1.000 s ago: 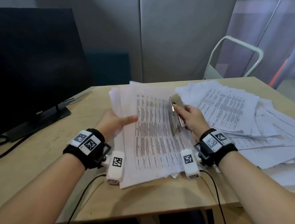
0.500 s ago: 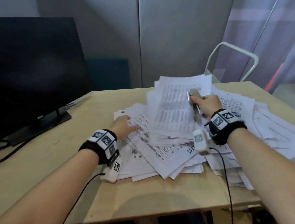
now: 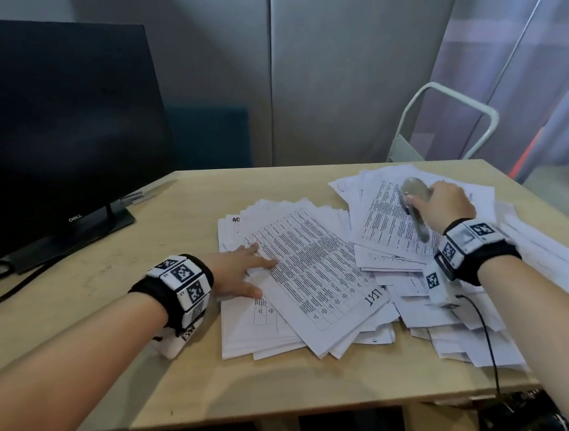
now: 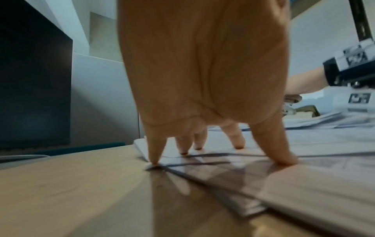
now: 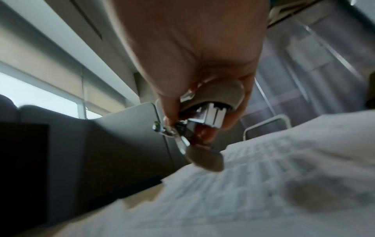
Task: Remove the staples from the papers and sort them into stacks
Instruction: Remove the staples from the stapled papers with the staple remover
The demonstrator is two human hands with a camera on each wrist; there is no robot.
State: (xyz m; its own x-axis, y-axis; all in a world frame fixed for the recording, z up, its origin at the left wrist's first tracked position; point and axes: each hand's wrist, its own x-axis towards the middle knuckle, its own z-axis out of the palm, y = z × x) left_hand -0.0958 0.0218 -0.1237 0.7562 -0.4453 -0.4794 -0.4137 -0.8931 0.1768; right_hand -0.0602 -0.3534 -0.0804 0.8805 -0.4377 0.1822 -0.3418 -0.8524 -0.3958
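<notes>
Two loose heaps of printed papers lie on the wooden table [image 3: 145,365]. My left hand [image 3: 248,273] presses flat, fingers spread, on the left edge of the left heap [image 3: 316,281]; the left wrist view shows the fingertips [image 4: 155,162] on the sheets [image 4: 304,184]. My right hand [image 3: 444,204] grips a grey stapler-like tool [image 3: 412,200] over a sheet bundle [image 3: 387,230] that lies on top of the right heap [image 3: 538,262]. In the right wrist view the fingers curl round the tool [image 5: 213,104], just above the printed paper [image 5: 263,184]. No staple is visible.
A black monitor [image 3: 45,133] stands at the back left, with cables [image 3: 4,288] trailing off the left edge. A white metal frame [image 3: 440,122] rises behind the far right corner. Bare wood shows left of the papers and along the front edge.
My right hand carried the sheet bundle and the tool from the left heap over to the right heap. My left hand let go of the bundle and came down flat on the left heap.
</notes>
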